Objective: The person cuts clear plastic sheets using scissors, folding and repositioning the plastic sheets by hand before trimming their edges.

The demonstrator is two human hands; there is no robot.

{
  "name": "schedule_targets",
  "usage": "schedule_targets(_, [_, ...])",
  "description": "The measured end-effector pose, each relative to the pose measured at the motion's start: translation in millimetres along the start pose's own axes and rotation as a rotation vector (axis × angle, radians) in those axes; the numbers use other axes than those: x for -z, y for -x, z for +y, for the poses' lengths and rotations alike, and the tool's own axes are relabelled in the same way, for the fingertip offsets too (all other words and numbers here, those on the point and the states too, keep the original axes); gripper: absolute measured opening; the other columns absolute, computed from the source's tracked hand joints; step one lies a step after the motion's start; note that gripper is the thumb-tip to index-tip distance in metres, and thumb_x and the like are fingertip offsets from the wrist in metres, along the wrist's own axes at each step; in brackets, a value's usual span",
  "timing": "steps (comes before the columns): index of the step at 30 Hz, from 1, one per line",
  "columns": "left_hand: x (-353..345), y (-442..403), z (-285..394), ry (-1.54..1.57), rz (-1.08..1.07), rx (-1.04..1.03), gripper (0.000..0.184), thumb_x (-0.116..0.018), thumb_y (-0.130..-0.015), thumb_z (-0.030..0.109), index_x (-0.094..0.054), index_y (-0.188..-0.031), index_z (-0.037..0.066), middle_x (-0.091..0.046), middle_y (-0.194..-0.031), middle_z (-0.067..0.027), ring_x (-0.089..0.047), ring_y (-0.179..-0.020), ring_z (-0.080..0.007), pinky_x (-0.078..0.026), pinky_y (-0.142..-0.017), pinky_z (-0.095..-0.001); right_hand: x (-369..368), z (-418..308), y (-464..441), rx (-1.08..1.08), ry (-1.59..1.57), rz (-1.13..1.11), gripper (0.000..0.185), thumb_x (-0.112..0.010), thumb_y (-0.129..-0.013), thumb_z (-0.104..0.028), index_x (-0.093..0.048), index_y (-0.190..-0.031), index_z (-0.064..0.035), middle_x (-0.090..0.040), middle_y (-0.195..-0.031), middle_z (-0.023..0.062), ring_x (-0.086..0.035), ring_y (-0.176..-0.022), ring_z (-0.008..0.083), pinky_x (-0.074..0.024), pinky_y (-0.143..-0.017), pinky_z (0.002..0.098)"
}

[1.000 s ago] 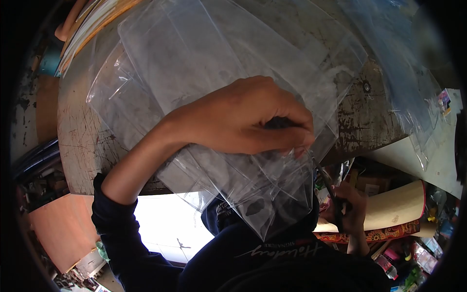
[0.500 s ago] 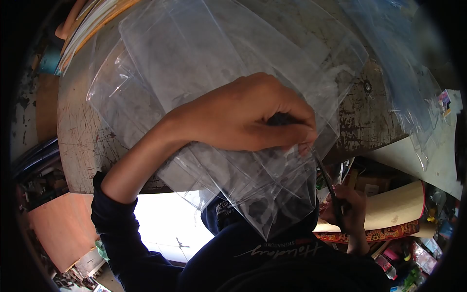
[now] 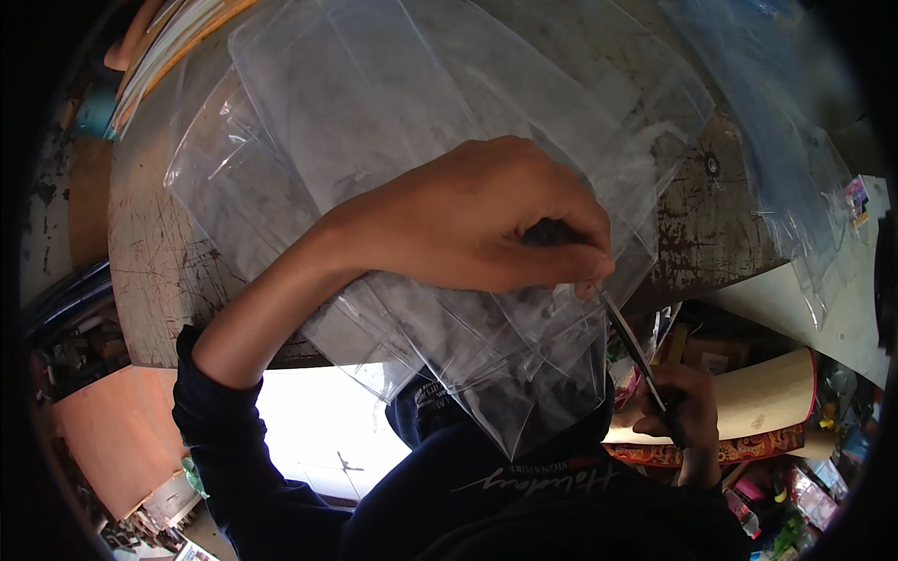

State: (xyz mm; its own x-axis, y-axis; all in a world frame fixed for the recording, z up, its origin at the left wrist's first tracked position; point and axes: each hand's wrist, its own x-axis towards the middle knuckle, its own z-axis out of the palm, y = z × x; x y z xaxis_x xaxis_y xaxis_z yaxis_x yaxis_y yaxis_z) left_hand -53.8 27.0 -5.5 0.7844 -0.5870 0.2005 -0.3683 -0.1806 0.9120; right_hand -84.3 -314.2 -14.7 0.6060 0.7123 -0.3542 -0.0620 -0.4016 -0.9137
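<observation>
The left hand [image 3: 496, 220] arches palm-down over clear, creased plastic sheeting [image 3: 374, 103], its thumb and fingertips pinching the sheeting at its near right edge. The sheeting lies in overlapping layers on a scratched grey-brown wooden desk [image 3: 154, 280], with one pointed corner hanging past the desk's edge in front of the person's dark navy top [image 3: 449, 505]. The right hand [image 3: 694, 397], lower and beyond that edge, is curled round the dark handle of a slim metal scissors-like tool [image 3: 631, 346], whose tip reaches up to just beside the left fingertips. Whether the blades are parted cannot be told.

The step in hand looks like cutting along the pinched edge. The next move seems to call for a taut edge, left fingertips clear of the blade, and the layers held from slipping.
</observation>
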Motion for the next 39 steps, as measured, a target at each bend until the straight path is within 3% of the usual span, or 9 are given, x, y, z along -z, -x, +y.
schedule_targets(6, [-2,0,0,0.050,0.011,0.020,0.009,-0.063,-0.083,0.010,-0.066,-0.078,0.004,-0.064,-0.067,-0.0022,-0.058,-0.061,-0.0118,-0.042,-0.059,-0.0278,-4,-3,-3,0.064,0.005,-0.043,0.050,-0.086,-0.059,-0.016,-0.059,-0.098,0.0006,-0.064,-0.080,0.0083,-0.061,-0.064,0.0088,-0.0468,-0.052,0.0211])
schedule_targets(8, [-1,-1,1,0.035,0.007,0.029,0.009,-0.063,-0.083,0.011,-0.066,-0.077,0.004,-0.064,-0.067,-0.0019,-0.057,-0.061,-0.0119,-0.042,-0.058,-0.0278,-10,-6,-1,-0.080,-0.322,0.101,0.049,-0.086,-0.059,-0.016,-0.059,-0.097,0.0002,-0.064,-0.081,0.0087,-0.062,-0.063,0.0097,-0.0477,-0.054,0.0212])
schedule_targets(18, [1,1,4,-0.017,0.016,0.033,0.008,-0.067,-0.079,0.011,-0.065,-0.076,0.004,-0.061,-0.067,-0.0024,-0.055,-0.061,-0.0124,-0.041,-0.056,-0.0276,7,5,8,-0.046,-0.247,-0.049,0.051,-0.085,-0.056,-0.019,-0.060,-0.095,0.0020,-0.063,-0.079,0.0082,-0.062,-0.063,0.0117,-0.0496,-0.057,0.0232])
schedule_targets(21, [-1,-1,5,0.007,0.027,0.005,0.006,-0.069,-0.076,0.009,-0.066,-0.076,0.005,-0.058,-0.066,-0.0009,-0.054,-0.062,-0.0121,-0.041,-0.056,-0.0272,3,1,5,-0.033,-0.289,0.066,0.050,-0.084,-0.061,-0.021,-0.057,-0.096,0.0013,-0.056,-0.068,0.0023,-0.051,-0.054,0.0057,-0.0341,-0.043,0.0196])
schedule_targets(23, [1,-2,8,-0.015,0.015,-0.026,0.005,-0.071,-0.075,0.009,-0.066,-0.077,0.005,-0.057,-0.066,-0.0007,-0.054,-0.063,-0.0122,-0.042,-0.057,-0.0271,12,-3,4,0.046,0.298,0.264,0.052,-0.082,-0.059,-0.010,-0.055,-0.103,0.0000,-0.057,-0.072,0.0029,-0.054,-0.058,0.0064,-0.0391,-0.047,0.0204])
schedule_targets(26, [-3,-4,8,-0.017,0.063,-0.083,0.007,-0.073,-0.072,0.007,-0.068,-0.078,0.007,-0.056,-0.069,-0.0009,-0.055,-0.067,-0.0125,-0.043,-0.059,-0.0275,16,-49,-13,-0.106,0.393,0.433,0.054,-0.076,-0.060,0.003,-0.053,-0.109,-0.0029,-0.059,-0.074,0.0035,-0.056,-0.063,0.0082,-0.0454,-0.055,0.0246])
schedule_targets(32, [-20,-4,27,-0.248,0.301,-0.080,0.010,-0.074,-0.070,0.006,-0.068,-0.078,0.008,-0.056,-0.078,-0.0018,-0.055,-0.073,-0.0137,-0.045,-0.059,-0.0281,23,-83,-71,0.291,0.835,0.556,0.050,-0.072,-0.067,-0.003,-0.051,-0.112,-0.0055,-0.059,-0.097,0.0169,-0.060,-0.091,0.0305,-0.0467,-0.075,0.0395])
schedule_targets(36, [-38,-5,40,-0.541,0.532,-0.010,0.011,-0.074,-0.069,0.007,-0.068,-0.078,0.009,-0.057,-0.077,-0.0020,-0.056,-0.075,-0.0151,-0.045,-0.058,-0.0285,19,-81,-117,0.373,0.904,0.616,0.041,-0.068,-0.072,-0.004,-0.053,-0.111,-0.0040,-0.056,-0.105,0.0165,-0.056,-0.096,0.0337,-0.0443,-0.080,0.0406])
schedule_targets(39, [-40,-3,41,-0.643,0.590,-0.025,0.012,-0.074,-0.069,0.007,-0.068,-0.079,0.010,-0.058,-0.076,-0.0025,-0.057,-0.072,-0.0158,-0.045,-0.058,-0.0295,12,-85,-123,0.478,1.322,0.721,0.039,-0.068,-0.074,-0.006,-0.055,-0.110,-0.0021,-0.055,-0.111,0.0152,-0.056,-0.097,0.0313,-0.0447,-0.083,0.0359])
